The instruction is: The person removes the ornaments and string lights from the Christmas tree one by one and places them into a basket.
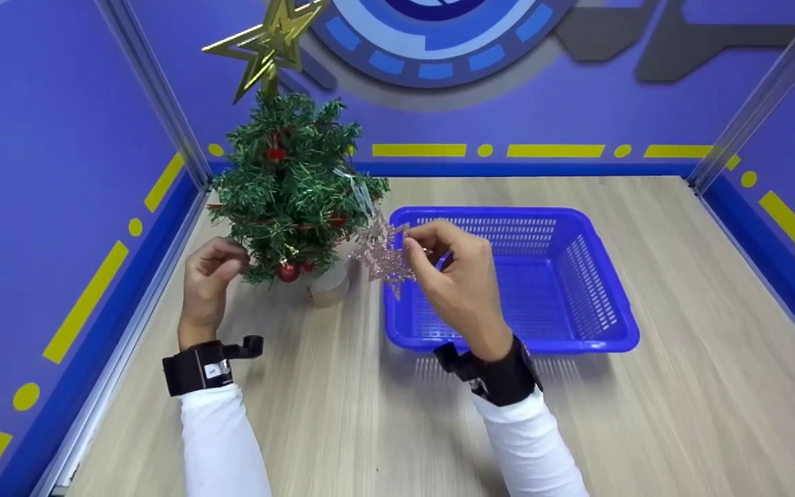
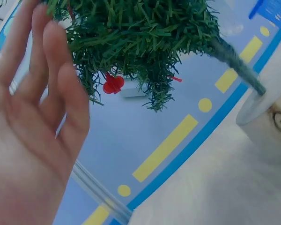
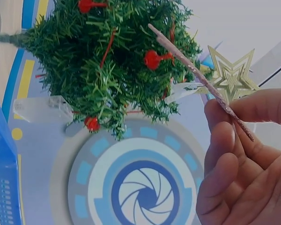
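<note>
Between thumb and fingers, my right hand (image 1: 463, 276) pinches a pink glittery snowflake ornament (image 1: 379, 250) by its right side. The ornament appears edge-on in the right wrist view, and its pale ribbon loop (image 1: 358, 190) lies against the branches of the small Christmas tree (image 1: 294, 179). At the tree's left side, my left hand (image 1: 208, 279) is raised with its fingertips right at the lower branches. Its fingers (image 2: 51, 70) look loosely extended in the left wrist view and hold nothing. The tree carries a gold star (image 1: 270, 41) on top and a red bauble (image 1: 288, 271) low down.
A blue plastic basket (image 1: 601, 304) stands on the wooden table (image 1: 701, 386), right of the tree and under my right hand. The tree's round wooden base (image 1: 329, 290) rests on the table. Blue panels (image 1: 542, 110) enclose the back and sides. A clear object (image 3: 42, 108) shows beside the tree.
</note>
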### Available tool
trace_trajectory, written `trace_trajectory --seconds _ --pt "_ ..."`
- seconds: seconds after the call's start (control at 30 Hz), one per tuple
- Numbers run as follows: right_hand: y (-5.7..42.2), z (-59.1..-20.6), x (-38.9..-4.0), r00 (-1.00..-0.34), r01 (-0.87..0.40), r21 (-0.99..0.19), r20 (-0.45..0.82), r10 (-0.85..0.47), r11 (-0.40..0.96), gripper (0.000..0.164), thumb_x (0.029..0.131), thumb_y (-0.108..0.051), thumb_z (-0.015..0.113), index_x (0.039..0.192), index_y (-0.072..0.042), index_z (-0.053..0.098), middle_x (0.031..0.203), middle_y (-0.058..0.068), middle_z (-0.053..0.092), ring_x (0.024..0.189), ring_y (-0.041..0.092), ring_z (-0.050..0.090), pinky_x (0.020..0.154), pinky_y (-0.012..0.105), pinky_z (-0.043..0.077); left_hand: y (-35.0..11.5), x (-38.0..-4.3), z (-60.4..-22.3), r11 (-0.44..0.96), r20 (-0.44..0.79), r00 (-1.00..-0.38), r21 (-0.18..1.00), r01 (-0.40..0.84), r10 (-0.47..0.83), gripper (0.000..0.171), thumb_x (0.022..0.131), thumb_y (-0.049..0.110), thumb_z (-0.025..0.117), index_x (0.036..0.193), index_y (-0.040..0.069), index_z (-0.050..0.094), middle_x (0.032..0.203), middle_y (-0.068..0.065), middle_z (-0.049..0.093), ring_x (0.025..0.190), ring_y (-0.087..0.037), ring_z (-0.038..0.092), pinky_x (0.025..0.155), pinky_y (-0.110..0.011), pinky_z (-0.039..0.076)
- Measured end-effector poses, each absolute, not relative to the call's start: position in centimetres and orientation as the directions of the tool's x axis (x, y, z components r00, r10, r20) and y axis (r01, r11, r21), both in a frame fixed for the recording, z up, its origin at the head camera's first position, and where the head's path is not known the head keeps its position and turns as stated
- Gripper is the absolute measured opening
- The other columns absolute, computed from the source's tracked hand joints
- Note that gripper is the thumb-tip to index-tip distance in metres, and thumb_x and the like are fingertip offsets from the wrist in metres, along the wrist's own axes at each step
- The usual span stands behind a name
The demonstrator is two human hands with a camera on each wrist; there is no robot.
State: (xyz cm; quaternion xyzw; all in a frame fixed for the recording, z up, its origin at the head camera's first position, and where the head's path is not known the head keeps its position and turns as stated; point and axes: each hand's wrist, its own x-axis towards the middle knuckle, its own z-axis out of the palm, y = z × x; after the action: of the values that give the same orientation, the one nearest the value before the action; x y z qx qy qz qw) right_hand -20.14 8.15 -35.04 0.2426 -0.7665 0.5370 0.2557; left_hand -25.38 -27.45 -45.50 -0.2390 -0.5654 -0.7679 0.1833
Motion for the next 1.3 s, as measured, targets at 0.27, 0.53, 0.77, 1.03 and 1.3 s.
trace_trajectory --seconds 0.27,0.53,0.77,1.03,1.3 --pt "9.1 -34.8 -20.7 -0.716 -0.667 -0.69 0.698 0.013 0.281 0.005 0.094 -0.007 0.07 0.095 -0.005 0.075 0.077 0.0 0.071 0.06 0.011 0.057 0.05 0.024 0.044 -27.1 -25.4 -44.7 -0.118 0.546 -0.838 0.831 0.544 -0.017 0.017 0.081 -0.012 0.068 0.096 -0.014 0.059 0.084 -0.002 0.067 0.072 -0.011 0.061 0.064 -0.023 0.049" --pt "9.6 -34.5 -20.1 -0.675 -0.663 -0.684 0.722 0.151 0.306 0.006 0.094 -0.007 0.069 0.093 -0.002 0.073 0.073 0.0 0.068 0.059 0.011 0.056 0.051 0.021 0.044 -27.4 -26.0 -44.1 -0.033 0.508 -0.861 0.861 0.508 0.028 0.01 0.082 -0.014 0.071 0.09 -0.012 0.066 0.082 0.002 0.071 0.071 -0.01 0.064 0.063 -0.021 0.05" --pt "11.8 -34.2 -19.1 -0.755 -0.511 -0.703 0.642 0.132 0.494 0.005 0.093 -0.009 0.072 0.092 -0.007 0.076 0.077 0.0 0.072 0.064 0.009 0.059 0.057 0.017 0.046 -27.7 -25.8 -43.0 0.085 0.488 -0.871 0.867 0.492 0.063 0.008 0.079 -0.011 0.077 0.086 -0.011 0.073 0.08 0.001 0.076 0.068 -0.007 0.068 0.062 -0.019 0.054" --pt "15.5 -35.1 -18.9 -0.91 -0.281 -0.56 0.414 -0.03 0.779 0.01 0.095 -0.018 0.069 0.095 -0.012 0.077 0.081 0.002 0.073 0.067 0.016 0.062 0.062 0.029 0.046 -26.7 -24.7 -41.2 0.289 0.389 -0.916 0.87 0.4 0.096 0.011 0.08 -0.006 0.08 0.09 -0.003 0.078 0.079 -0.004 0.076 0.066 -0.006 0.07 0.065 -0.02 0.056" --pt "17.0 -36.9 -19.3 -0.975 -0.223 -0.387 0.071 -0.213 0.895 0.013 0.092 -0.015 0.068 0.095 -0.012 0.081 0.088 0.001 0.076 0.074 0.017 0.066 0.071 0.044 0.056 -27.7 -24.3 -41.2 0.174 0.488 -0.866 0.848 0.5 0.111 0.014 0.088 -0.002 0.073 0.074 -0.006 0.071 0.066 -0.002 0.07 0.052 -0.01 0.063 0.054 -0.02 0.052"
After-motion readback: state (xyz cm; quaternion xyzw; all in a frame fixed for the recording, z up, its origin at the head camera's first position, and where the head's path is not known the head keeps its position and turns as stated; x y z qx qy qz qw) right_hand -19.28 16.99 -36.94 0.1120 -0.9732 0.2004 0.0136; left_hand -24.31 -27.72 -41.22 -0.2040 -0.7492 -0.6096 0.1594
